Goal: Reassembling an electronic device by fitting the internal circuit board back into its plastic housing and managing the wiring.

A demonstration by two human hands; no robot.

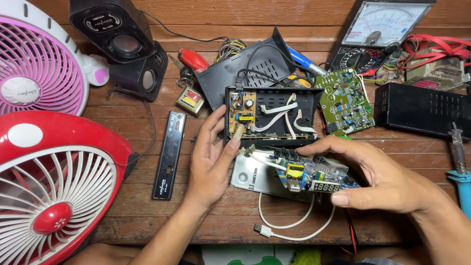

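Blue circuit board (306,175) between right fingers (343,198)

Evenly and warmly lit from above, sharp across nearly the whole view.
Soft short shadows under both hands on the brown wooden plank surface (122,118); mild glare on the glossy red plastic fan housing (64,132) and white meter dial face (380,23); slight wide-angle stretch at edges.

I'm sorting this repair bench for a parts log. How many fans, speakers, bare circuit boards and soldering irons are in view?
Fans: 2, pink and red
Speakers: 2
Bare circuit boards: 2, green, and blue held in both hands
Soldering irons: 2
Total: 8
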